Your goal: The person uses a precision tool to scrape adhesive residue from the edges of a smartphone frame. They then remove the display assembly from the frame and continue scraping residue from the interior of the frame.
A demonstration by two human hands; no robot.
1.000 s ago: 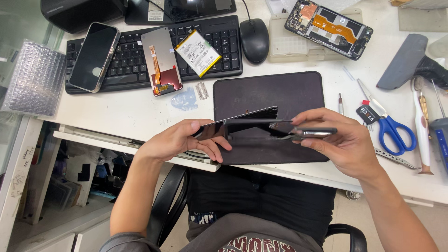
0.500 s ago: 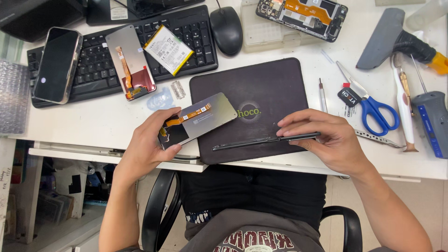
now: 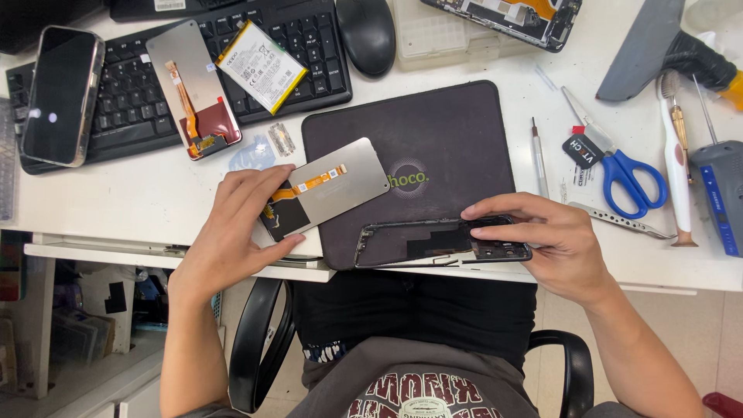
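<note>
Gripping a screen panel point(image 3: 329, 190), left hand point(image 3: 236, 232); right hand point(image 3: 542, 240) pinches phone frame point(image 3: 441, 241).

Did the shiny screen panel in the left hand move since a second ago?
Yes. The screen panel was over the near edge of the dark mat, close to the phone frame. The left hand has now carried it leftward, over the mat's left edge.

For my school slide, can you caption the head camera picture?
Left hand holds a silver phone screen panel; right hand steadies a black phone frame on a dark mat.
</note>
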